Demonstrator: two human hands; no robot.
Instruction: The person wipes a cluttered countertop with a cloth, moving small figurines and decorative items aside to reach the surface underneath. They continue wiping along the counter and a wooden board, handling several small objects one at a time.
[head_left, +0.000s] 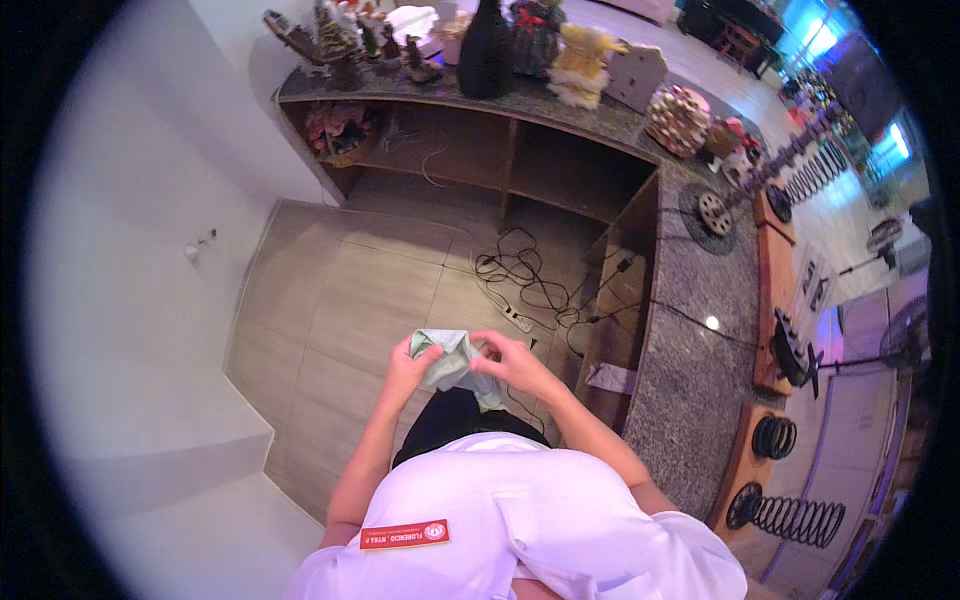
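Note:
A pale green cloth (450, 366) is bunched up in front of my waist, above the tiled floor. My left hand (409, 366) grips its left side, with the thumb laid over the fabric. On the other side, my right hand (511, 364) pinches the cloth's right edge between thumb and fingers. One end of the cloth hangs down near my dark trousers (469, 420). The folds hide some of the fingertips.
An L-shaped, granite-topped counter (675, 405) with open shelves runs ahead and to the right. Tangled black cables (525, 274) and a white power strip (517, 319) lie on the floor. A dark bottle (486, 52), figurines and coil springs (799, 519) stand on top. A white wall (150, 315) borders the left.

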